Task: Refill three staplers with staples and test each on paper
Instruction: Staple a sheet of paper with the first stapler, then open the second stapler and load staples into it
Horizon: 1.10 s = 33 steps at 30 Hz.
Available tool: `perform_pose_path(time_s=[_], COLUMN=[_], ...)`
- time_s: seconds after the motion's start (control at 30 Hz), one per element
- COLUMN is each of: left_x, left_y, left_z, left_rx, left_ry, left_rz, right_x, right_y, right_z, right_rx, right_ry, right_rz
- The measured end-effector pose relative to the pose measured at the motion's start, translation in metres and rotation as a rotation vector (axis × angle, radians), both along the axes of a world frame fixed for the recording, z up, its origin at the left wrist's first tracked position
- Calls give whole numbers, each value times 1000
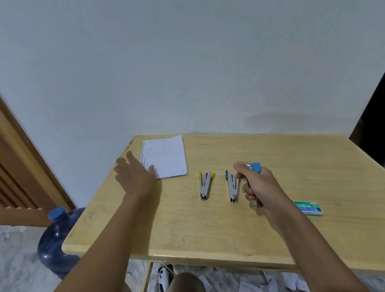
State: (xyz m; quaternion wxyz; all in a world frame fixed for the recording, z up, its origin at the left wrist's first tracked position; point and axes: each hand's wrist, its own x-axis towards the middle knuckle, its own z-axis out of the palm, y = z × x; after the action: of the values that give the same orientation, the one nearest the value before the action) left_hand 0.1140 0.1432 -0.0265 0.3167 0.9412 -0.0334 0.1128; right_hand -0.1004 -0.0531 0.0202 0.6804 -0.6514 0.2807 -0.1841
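My right hand (258,186) grips a blue-tipped stapler (255,166), whose blue end sticks out above my fingers and whose metal end shows below my palm. Two other staplers lie opened in a V on the wooden table (291,161): a yellow-tipped stapler (205,185) and, just right of it, a green-tipped stapler (232,186) beside my right hand. My left hand (133,173) reaches out with fingers spread over the lower left corner of a small stack of white paper (167,158) at the table's far left. A green staple box (308,207) lies right of my right wrist.
The table stands against a pale wall. A large blue water bottle (56,241) stands on the floor by the table's left edge, next to a wooden door frame (8,128). Paper scraps (256,290) litter the floor under the table.
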Motion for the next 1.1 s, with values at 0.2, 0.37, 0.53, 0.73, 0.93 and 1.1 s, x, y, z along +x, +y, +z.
perform_pose_path(time_s=[0.2, 0.37, 0.53, 0.73, 0.93, 1.1], left_x=[-14, 2, 2, -90, -105, -104], left_y=[-11, -4, -14, -65, -78, -76], left_z=[-16, -14, -20, -20, -19, -17], left_rx=[196, 233, 191, 42, 182, 189], left_ry=[-38, 35, -62, -133, -133, -133], left_rz=[-232, -215, -220, -706, -762, -785], right_x=[6, 7, 3, 32, 88, 114], right_y=[0, -5, -10, -45, -75, -81], right_z=[-6, -7, -3, -3, -18, -18], right_rx=[-6, 42, 83, -363, -889, -1020], right_ry=[62, 97, 70, 231, 634, 704], right_rz=[28, 58, 96, 3, 46, -46])
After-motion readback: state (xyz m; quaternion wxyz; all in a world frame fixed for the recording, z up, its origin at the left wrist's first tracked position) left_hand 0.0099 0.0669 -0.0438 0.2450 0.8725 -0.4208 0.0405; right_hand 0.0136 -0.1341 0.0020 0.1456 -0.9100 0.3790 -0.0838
